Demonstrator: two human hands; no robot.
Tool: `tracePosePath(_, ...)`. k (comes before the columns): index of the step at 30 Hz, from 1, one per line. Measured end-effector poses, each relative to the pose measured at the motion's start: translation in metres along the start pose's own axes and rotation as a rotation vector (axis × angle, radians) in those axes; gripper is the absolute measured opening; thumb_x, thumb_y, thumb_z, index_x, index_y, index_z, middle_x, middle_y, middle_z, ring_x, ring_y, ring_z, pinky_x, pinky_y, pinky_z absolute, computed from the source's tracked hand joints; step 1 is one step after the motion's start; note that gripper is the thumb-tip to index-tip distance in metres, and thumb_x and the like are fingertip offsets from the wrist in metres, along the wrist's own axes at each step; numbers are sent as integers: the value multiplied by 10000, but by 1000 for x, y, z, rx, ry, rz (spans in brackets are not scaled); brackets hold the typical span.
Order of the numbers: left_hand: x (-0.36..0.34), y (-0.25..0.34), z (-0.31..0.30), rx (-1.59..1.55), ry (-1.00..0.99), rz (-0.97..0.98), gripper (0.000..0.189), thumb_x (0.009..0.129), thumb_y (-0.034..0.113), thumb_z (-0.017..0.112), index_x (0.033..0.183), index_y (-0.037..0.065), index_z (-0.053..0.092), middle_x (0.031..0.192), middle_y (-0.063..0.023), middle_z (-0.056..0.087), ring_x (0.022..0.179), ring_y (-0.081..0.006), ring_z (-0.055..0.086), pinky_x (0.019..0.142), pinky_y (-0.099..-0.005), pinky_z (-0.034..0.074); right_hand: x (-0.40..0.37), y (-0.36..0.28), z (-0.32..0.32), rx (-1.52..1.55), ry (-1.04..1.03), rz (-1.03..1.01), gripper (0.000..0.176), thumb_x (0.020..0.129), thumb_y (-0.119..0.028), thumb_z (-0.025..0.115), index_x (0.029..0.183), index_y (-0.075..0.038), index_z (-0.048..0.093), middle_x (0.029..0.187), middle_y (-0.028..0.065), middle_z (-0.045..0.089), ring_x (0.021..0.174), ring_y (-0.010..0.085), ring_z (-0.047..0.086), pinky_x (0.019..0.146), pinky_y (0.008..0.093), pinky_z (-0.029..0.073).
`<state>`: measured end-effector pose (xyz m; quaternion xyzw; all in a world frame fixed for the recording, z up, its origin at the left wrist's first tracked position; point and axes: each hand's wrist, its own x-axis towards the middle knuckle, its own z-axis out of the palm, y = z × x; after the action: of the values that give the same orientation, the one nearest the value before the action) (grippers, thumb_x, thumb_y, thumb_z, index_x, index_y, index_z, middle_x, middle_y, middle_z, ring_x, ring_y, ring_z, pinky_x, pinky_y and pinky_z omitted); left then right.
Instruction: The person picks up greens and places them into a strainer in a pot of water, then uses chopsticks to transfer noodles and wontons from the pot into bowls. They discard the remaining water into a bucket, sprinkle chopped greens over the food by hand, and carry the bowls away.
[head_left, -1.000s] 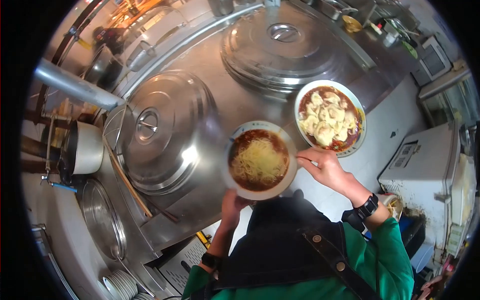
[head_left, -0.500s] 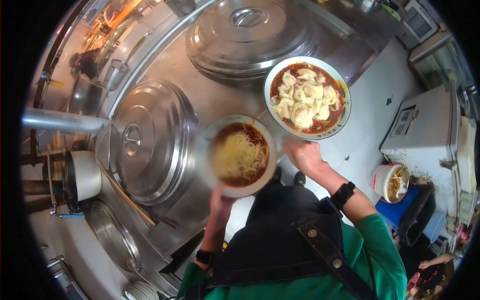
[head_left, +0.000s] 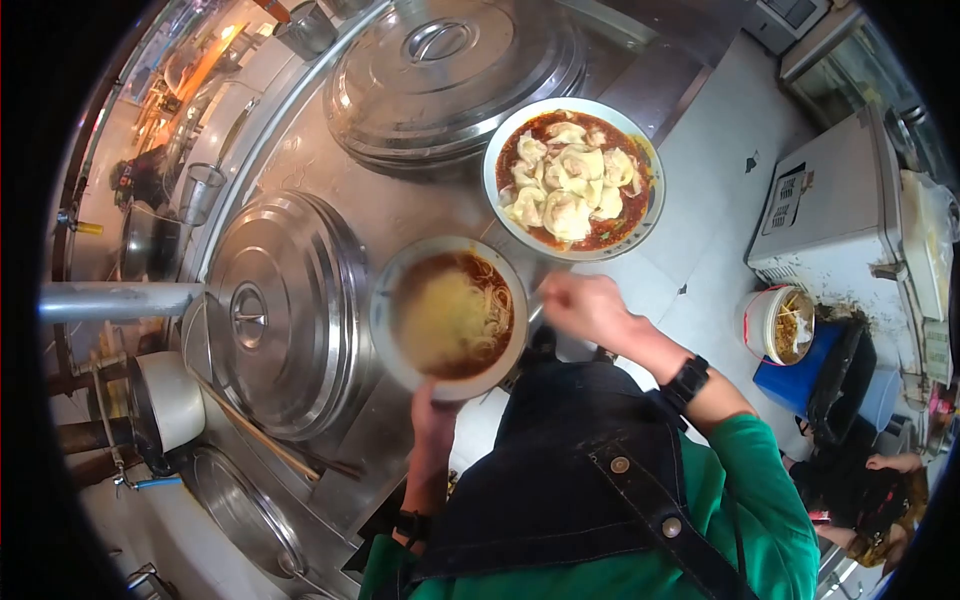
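My left hand (head_left: 434, 411) grips the near rim of a white bowl of noodles (head_left: 392, 352) in dark red broth. Pale steam blurs the left part of the noodles. Close to that bowl's right rim, my right hand (head_left: 585, 308) is closed; whatever its fingers hold is hidden. Just beyond my right hand, a larger white bowl (head_left: 655, 205) at the counter's edge is heaped with wontons (head_left: 572, 180) in red chili sauce.
Two big round steel lids (head_left: 275, 310) (head_left: 455, 85) lie on the steel counter (head_left: 300, 150). Wooden sticks (head_left: 255, 428) lean near the closer lid. A white bucket (head_left: 790, 328) holds food scraps on the right. Another person (head_left: 865, 490) is at lower right.
The view has shifted, so both bowls appear further left. Steam now covers more of the noodles. My right hand sits nearer the noodle bowl's rim; my left hand keeps its grip.
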<state>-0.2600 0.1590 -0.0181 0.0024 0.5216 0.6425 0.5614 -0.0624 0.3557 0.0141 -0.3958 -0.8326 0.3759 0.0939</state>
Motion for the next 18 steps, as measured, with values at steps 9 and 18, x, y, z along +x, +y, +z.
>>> tracePosePath(9, -4, -3, 26, 230, 97, 203, 509, 825, 279, 460, 1226, -16, 355, 1219, -160, 425, 1112, -280, 446, 926, -411, 390, -121, 89, -66, 1547, 432, 341, 111, 800, -57, 450, 888, -23, 509, 880, 109, 584, 762, 190, 592, 603, 266, 496)
tracePosePath(18, 40, -3, -48, -1110, -630, -559, 565, 843, 401, 447, 1272, 54, 328, 1227, -96, 388, 1066, -212, 448, 880, -343, 427, -382, 206, -324, -444, 1666, 528, 179, 849, -177, 493, 826, -14, 566, 724, 64, 588, 640, 190, 556, 637, 287, 451)
